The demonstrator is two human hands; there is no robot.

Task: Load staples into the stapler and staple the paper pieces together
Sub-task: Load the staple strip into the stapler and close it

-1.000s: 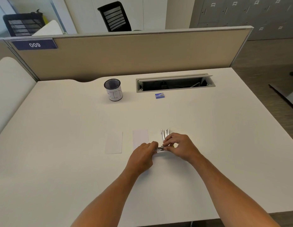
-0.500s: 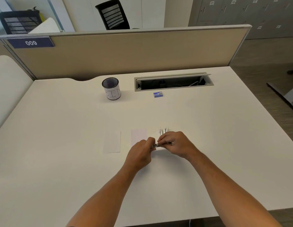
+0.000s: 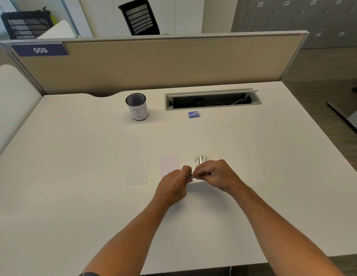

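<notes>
Held between both grips, just above the white table (image 3: 253, 156): a small silvery metal stapler (image 3: 190, 176), mostly hidden by fingers. Left hand (image 3: 173, 184) curled round its left end, right hand (image 3: 217, 174) pinching its right part from above. Just beyond the right grip, three thin silvery staple strips (image 3: 200, 160) lying side by side on the table. Partly under the left grip, a pale rectangular paper piece (image 3: 168, 164); left of that, apart from it, a second white paper piece (image 3: 137, 171). Well beyond the grips, a small blue staple box (image 3: 193, 114), shut, contents unseen. Left of the box, a black mesh cup with a white paper label (image 3: 137, 108), inside not visible. Behind the box, an open grey cable tray (image 3: 211, 99) set in the table, with cables inside. Further back, a beige partition (image 3: 153, 62).
</notes>
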